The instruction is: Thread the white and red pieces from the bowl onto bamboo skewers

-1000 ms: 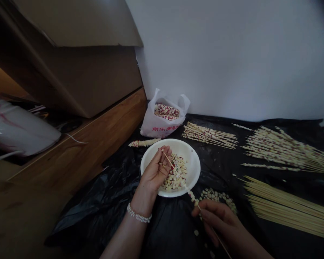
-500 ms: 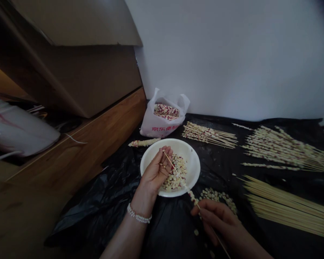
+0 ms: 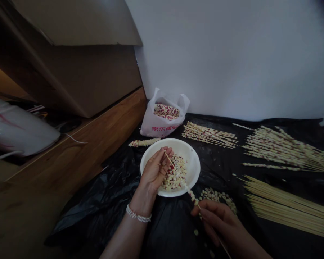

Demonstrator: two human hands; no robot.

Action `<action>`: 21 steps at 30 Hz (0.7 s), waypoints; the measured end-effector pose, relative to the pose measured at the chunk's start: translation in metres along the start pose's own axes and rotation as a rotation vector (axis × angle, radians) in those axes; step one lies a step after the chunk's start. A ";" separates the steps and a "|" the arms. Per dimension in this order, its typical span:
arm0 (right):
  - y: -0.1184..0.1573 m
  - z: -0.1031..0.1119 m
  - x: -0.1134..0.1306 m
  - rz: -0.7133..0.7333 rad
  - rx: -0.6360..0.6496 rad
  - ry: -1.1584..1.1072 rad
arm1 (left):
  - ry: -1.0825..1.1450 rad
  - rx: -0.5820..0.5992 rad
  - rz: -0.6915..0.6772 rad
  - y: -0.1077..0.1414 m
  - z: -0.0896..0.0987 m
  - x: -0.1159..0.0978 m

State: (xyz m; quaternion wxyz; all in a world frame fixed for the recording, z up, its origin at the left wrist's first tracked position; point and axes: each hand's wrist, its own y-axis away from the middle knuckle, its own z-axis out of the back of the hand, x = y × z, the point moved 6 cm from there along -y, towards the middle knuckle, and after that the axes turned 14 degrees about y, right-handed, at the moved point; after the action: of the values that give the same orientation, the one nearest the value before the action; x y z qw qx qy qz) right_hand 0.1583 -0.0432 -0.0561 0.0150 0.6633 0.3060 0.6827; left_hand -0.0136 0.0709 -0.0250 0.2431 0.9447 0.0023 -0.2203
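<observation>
My right hand (image 3: 218, 219) is closed round a thin wooden skewer (image 3: 173, 165), gripping it below a row of threaded corn kernels (image 3: 192, 196). The skewer slants up and left across the white bowl (image 3: 196, 169), its upper stretch bare. At its tip, my left hand (image 3: 156, 167) is cupped above the bowl with thumb and fingers curled in, a few kernels seeming to lie in it. Pale and dark red corn kernels (image 3: 176, 174) cover part of the bowl's bottom. A beaded bracelet circles my left wrist.
Behind the bowl are a white plastic bag (image 3: 162, 129) of speckled corn cobs and a lone cob (image 3: 143, 143). Kernel-covered skewers (image 3: 205, 133) and a larger pile (image 3: 275, 147) lie rightward, above bare skewers (image 3: 288, 208). Loose kernels (image 3: 218, 197) rest on black plastic sheeting (image 3: 97, 201).
My left thumb and fingers have shifted slightly at the skewer's tip, and the pale bit seen there is now hidden. The right hand has barely moved.
</observation>
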 end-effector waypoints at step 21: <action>-0.002 0.005 -0.004 0.031 -0.086 0.047 | 0.176 -0.036 0.183 0.000 0.000 0.014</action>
State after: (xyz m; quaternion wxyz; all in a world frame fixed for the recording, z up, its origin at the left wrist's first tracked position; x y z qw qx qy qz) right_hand 0.1630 -0.0412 -0.0611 0.0260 0.6506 0.2664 0.7107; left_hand -0.0007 0.0693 -0.0305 0.2778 0.9521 -0.0585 -0.1134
